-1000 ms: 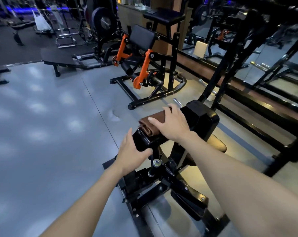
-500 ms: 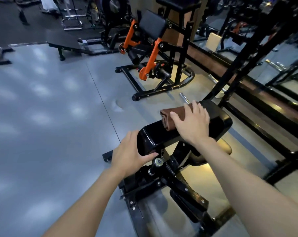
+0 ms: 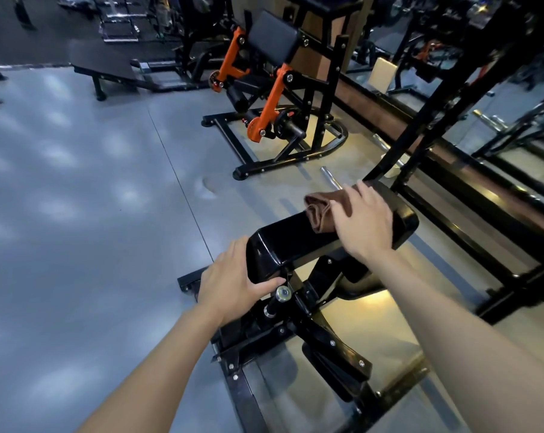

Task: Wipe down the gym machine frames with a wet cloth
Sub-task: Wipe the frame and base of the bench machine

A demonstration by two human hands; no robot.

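Right hand presses folded brown cloth onto glossy pad.

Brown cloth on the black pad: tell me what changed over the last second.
The right hand slid the brown cloth along the black pad, away from the left hand towards the far end. The left hand kept gripping the pad's near end.
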